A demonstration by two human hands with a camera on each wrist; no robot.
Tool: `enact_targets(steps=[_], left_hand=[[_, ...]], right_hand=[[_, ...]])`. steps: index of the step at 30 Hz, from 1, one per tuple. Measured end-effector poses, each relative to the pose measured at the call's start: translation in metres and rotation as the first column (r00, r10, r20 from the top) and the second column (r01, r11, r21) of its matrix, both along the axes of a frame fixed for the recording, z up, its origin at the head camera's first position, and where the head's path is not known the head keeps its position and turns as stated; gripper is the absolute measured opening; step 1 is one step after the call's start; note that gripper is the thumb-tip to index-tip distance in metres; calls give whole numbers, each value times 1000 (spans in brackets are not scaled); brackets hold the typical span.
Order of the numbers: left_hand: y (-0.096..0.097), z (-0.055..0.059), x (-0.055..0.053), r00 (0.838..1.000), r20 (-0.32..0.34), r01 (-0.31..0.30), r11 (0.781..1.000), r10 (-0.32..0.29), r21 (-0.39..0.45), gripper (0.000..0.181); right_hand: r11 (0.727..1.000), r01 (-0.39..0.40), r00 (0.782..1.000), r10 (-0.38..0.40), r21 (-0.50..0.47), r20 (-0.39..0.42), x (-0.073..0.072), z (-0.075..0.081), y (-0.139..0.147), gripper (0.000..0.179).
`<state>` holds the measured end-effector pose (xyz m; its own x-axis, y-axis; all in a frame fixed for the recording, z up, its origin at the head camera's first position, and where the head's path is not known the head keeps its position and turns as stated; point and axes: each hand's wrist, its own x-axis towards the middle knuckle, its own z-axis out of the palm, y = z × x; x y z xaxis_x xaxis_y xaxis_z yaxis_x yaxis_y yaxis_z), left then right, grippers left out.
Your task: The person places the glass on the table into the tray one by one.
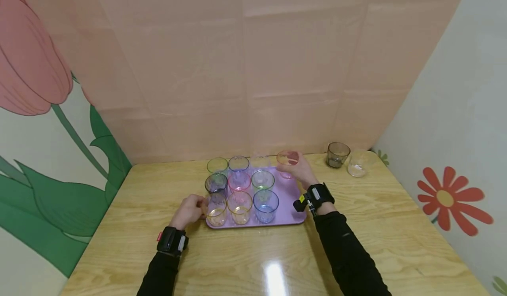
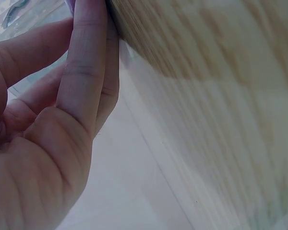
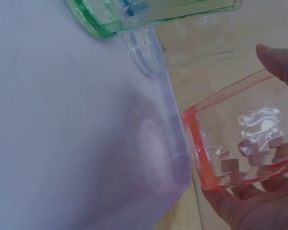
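My right hand (image 1: 302, 172) grips a clear orange-red drinking glass (image 3: 200, 148) by its sides. It hangs over the back right corner of the lilac tray (image 1: 292, 201), its thick base close to the rim in the right wrist view. At the tray's front left edge, my left hand (image 1: 190, 211) pinches the rim, fingertips right beside a yellow-rimmed glass (image 1: 216, 216). Tinted glasses stand upright in rows on the tray, among them a blue one (image 1: 266, 212), a green one (image 1: 263, 180) and a pink one (image 1: 239, 182).
Beyond the tray on the right, a dark grey glass (image 1: 337, 157) and a colourless glass (image 1: 357, 169) stand on the wooden table (image 1: 237, 260). A pink-covered wall (image 1: 245, 89) rises behind the table, and painted walls flank both sides.
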<state>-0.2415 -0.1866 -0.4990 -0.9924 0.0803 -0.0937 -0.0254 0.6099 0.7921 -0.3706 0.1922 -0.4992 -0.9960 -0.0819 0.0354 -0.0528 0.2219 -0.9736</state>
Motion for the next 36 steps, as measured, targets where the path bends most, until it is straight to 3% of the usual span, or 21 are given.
enact_targets(steps=[13, 22, 36], left_hand=[[0, 2, 1, 1000, -12, 10, 1000, -10, -9, 19], [-1, 0, -1, 1000, -18, 5, 1000, -5, 14, 22], [-1, -2, -2, 1000, -8, 3, 1000, -3, 9, 22]], right_hand=[[997, -32, 998, 28, 63, 63, -10, -12, -12, 91], [998, -54, 997, 52, 31, 58, -12, -16, -13, 91], [998, -32, 995, 27, 53, 98, -11, -16, -13, 93]])
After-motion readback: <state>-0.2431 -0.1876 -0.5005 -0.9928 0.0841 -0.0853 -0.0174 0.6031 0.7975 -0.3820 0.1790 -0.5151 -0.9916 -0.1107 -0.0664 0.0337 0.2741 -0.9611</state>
